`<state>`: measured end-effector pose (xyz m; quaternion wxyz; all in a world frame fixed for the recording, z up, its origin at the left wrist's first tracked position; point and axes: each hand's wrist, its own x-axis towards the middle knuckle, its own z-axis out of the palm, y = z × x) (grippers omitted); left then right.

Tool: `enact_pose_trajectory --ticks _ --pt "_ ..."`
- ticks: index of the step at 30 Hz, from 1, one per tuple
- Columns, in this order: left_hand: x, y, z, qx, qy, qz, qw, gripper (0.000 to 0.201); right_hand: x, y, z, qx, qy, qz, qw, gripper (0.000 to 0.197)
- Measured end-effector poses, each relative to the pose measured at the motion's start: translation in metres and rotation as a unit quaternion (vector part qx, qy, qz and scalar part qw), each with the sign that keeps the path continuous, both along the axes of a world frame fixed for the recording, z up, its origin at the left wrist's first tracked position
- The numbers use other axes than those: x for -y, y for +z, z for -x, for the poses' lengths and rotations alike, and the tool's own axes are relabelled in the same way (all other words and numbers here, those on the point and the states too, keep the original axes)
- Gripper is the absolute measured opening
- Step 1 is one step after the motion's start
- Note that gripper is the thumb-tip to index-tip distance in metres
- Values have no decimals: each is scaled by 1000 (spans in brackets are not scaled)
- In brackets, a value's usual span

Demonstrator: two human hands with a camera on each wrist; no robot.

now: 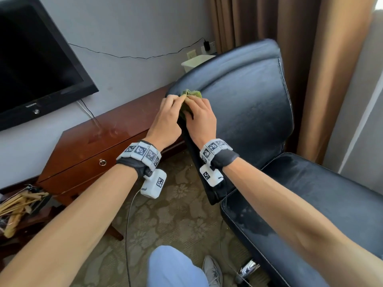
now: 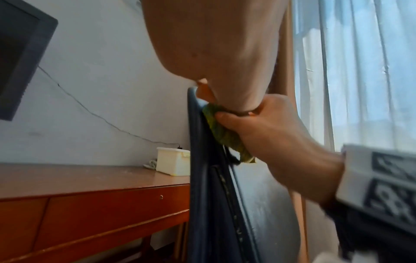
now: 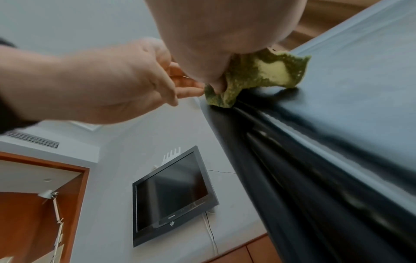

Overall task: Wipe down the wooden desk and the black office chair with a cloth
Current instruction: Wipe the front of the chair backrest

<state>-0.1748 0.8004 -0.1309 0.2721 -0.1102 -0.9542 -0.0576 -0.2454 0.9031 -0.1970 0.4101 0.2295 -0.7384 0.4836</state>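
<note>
Both hands meet on the green cloth (image 1: 190,94), bunched against the side edge of the black office chair (image 1: 248,96) backrest. My left hand (image 1: 167,117) pinches one corner while my right hand (image 1: 200,119) curls around the rest, probably regathering it for wiping. Left of my hands stands the wooden table (image 1: 103,137).
</note>
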Motion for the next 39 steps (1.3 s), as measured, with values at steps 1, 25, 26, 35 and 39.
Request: enact_pose_trajectory --ticks 1,25,26,35,39 --pt "4 -1 -4 -36 1 -12 999 81 4 7 3 -3 8 -8 1000 35" --pt "-91 -81 28 -13 -15 193 981 58 -55 -203 -22 -105 26 -182 977 29" --pt "-96 -83 32 2 -1 211 978 60 -57 -205 -24 -102 36 -183 977 29" --pt "-137 -78 60 92 103 356 924 92 -95 -263 -38 -82 107 -241 961 28" --pt "-139 -79 67 127 138 415 890 108 -140 -283 -22 114 83 -132 981 41"
